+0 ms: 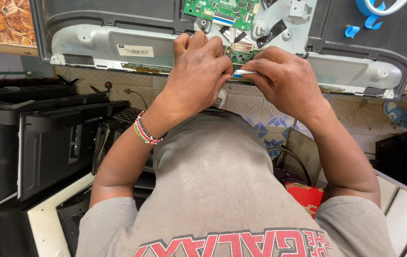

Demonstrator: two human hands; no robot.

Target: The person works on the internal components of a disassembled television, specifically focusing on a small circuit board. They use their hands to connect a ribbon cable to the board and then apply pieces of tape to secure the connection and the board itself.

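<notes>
Both hands on the ribbon cable at the panel edge.
Left hand (198,71) and right hand (284,81) close together, pinching the cable (244,72) just below the small board (239,54). I'd keep it flat, pull straight, no twisting.

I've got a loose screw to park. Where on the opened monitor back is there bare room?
Bare grey metal plate left of the left hand, up to the white sticker. Also bare metal right of the right hand. Crowded between the hands, around the small circuit board and flat cable.
</notes>
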